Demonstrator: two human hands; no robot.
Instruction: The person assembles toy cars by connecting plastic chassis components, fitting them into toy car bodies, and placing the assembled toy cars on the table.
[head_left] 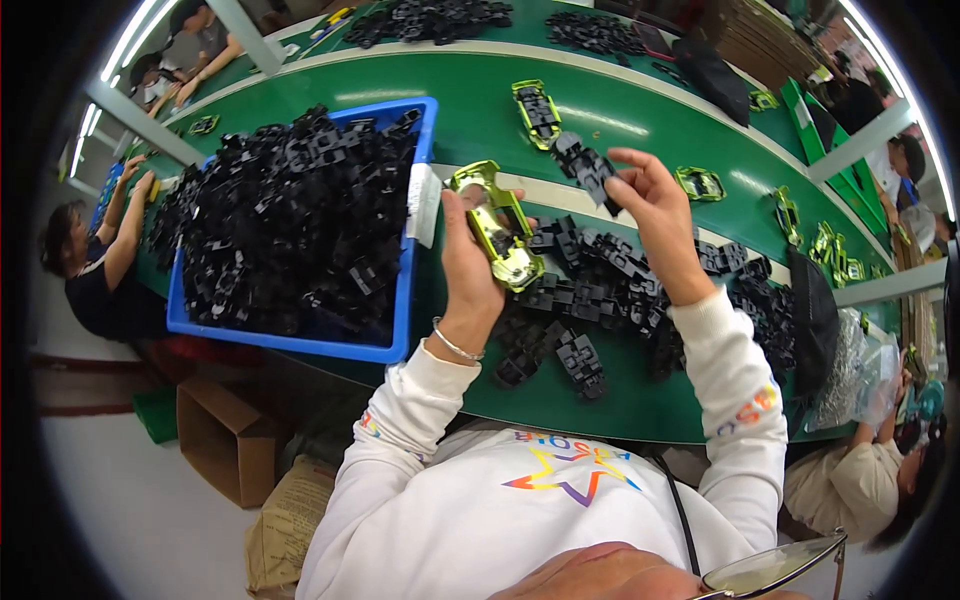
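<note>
My left hand [470, 262] is closed round a shiny yellow-green toy car body shell [515, 263], tilted with its openings facing up. To its right, my right hand [652, 207] pinches one end of a black plastic toy car interior piece [583, 165], held apart from the shell. Below both hands a loose heap of the same black pieces [610, 280] lies on the green worktable [450, 395]. Just beyond the black piece, a green car shell with a dark insert [537, 112] rests on the table.
A blue bin [300, 345] piled with black pieces stands at the left. More green car shells [700, 184] lie along the table to the right, near a black bag [812, 320] and clear plastic bags [860, 385]. A cardboard box [225, 440] sits on the floor. Other people work around.
</note>
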